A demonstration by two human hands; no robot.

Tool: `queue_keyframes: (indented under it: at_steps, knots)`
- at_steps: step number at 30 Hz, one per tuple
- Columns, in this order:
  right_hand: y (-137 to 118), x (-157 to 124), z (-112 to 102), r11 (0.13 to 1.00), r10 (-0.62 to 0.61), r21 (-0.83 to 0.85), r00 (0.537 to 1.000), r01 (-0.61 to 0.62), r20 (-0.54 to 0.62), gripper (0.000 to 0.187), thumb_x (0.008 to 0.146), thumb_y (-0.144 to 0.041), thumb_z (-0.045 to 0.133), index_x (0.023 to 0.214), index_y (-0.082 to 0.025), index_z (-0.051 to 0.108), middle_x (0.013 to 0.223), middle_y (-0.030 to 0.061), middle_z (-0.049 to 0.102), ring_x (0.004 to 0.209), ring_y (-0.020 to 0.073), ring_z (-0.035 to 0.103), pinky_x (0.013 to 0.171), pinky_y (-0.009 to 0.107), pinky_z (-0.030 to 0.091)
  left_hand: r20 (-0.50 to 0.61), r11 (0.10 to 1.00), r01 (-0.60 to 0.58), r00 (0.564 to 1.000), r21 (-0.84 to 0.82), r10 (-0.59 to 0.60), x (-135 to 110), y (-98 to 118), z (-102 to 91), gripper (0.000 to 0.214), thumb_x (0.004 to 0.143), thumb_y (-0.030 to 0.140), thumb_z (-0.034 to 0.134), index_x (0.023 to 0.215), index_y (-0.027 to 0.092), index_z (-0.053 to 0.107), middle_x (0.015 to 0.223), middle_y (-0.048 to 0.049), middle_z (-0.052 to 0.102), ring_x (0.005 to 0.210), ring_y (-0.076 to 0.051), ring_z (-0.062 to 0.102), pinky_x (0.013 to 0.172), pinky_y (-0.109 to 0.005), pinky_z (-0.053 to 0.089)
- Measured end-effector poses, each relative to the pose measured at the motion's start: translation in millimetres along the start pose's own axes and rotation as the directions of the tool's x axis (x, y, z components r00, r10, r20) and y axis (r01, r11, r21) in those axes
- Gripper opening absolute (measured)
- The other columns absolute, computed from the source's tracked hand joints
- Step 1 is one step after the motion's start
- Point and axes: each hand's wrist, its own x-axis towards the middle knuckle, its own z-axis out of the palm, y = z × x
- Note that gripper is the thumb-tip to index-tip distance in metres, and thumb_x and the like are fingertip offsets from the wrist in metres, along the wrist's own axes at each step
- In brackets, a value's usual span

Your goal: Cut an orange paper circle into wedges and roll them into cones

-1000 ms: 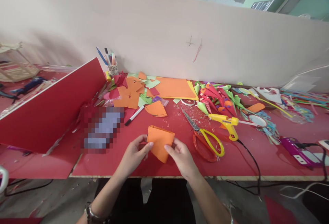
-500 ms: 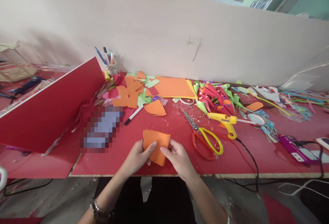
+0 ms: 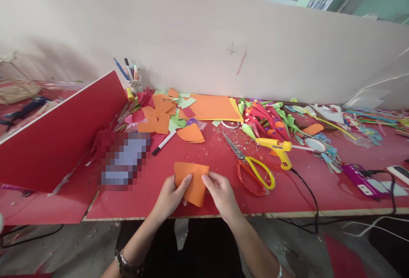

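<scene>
A piece of orange paper (image 3: pixel 196 186), bent or folded, is held between both hands above the table's front edge. My left hand (image 3: pixel 172 193) grips its left side, thumb flat on the face and fingers behind. On the right edge, my right hand (image 3: pixel 221 190) pinches it with the thumb in front. Whether it is one sheet or several cannot be made out. Beyond it lie fan-shaped orange paper pieces (image 3: pixel 191 133) and a white marker with a black cap (image 3: pixel 164 142). Scissors (image 3: pixel 251 165) with one red and one yellow handle rest to the right.
A yellow glue gun (image 3: pixel 279 148) with a black cord lies right of the scissors. Behind are paper scraps (image 3: pixel 159 112), orange sheets (image 3: pixel 212 107) and small paper cones (image 3: pixel 265 118). A pen cup (image 3: pixel 135 84), red board (image 3: pixel 70 137), blurred-out object (image 3: pixel 126 159) and purple power strip (image 3: pixel 362 184) surround them.
My right thumb has shifted up toward the paper's upper right edge. Both hands still hold the paper. The whole view has moved slightly.
</scene>
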Motion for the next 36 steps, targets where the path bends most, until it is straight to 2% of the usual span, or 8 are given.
queue_keyframes:
  at_steps: [14,24,30,33,36]
  knots:
    - [6.2,0.2,1.9,0.997,-0.019,-0.075,0.996,0.013,-0.085,0.031,0.079,-0.042,0.053,0.075,-0.013,0.062,0.067,0.0021,0.058,0.065,0.0146,0.052,0.058,0.024,0.041,-0.037,0.996,0.060,0.997,-0.068,-0.062,-0.6,-5.6,5.6,0.043,0.075,0.053,0.047,0.055,0.016,0.046,0.035,0.0045,0.046,0.030,-0.008,0.044,0.033,-0.018,0.031]
    - [9.1,1.4,0.2,0.996,-0.016,-0.088,0.994,0.006,-0.112,0.036,0.081,-0.047,0.048,0.062,-0.016,0.050,0.060,-0.0007,0.048,0.059,0.0120,0.044,0.054,0.023,0.036,-0.061,0.991,0.109,0.992,-0.071,-0.114,-1.2,-5.4,5.7,0.044,0.075,0.053,0.047,0.052,0.016,0.048,0.035,0.0021,0.047,0.031,-0.010,0.046,0.034,-0.018,0.032]
    - [8.2,2.3,-0.3,0.983,-0.062,-0.182,0.990,0.038,-0.126,0.037,0.081,-0.047,0.047,0.059,-0.017,0.043,0.058,-0.0031,0.039,0.056,0.0100,0.036,0.051,0.021,0.031,-0.057,0.990,0.128,0.990,-0.065,-0.132,-3.0,-2.5,6.5,0.045,0.075,0.055,0.045,0.053,0.016,0.048,0.035,0.0020,0.048,0.032,-0.010,0.045,0.035,-0.019,0.033]
    - [4.6,2.4,-1.3,0.970,-0.096,-0.234,0.990,0.070,-0.102,0.037,0.082,-0.045,0.046,0.058,-0.018,0.038,0.057,-0.0041,0.032,0.054,0.0088,0.030,0.049,0.021,0.027,-0.049,0.992,0.121,0.991,-0.035,-0.123,-2.9,-1.3,2.1,0.047,0.075,0.056,0.043,0.051,0.016,0.047,0.035,0.0016,0.047,0.034,-0.011,0.046,0.037,-0.020,0.034]
    - [-1.1,2.4,-5.1,0.951,-0.107,-0.294,0.994,0.100,-0.009,0.036,0.083,-0.043,0.044,0.058,-0.018,0.038,0.057,-0.0041,0.031,0.055,0.0088,0.030,0.049,0.021,0.026,-0.030,0.999,0.039,0.999,0.028,-0.038,-0.7,0.0,-11.2,0.045,0.076,0.054,0.044,0.055,0.015,0.053,0.043,0.0006,0.052,0.038,-0.011,0.047,0.040,-0.020,0.035]
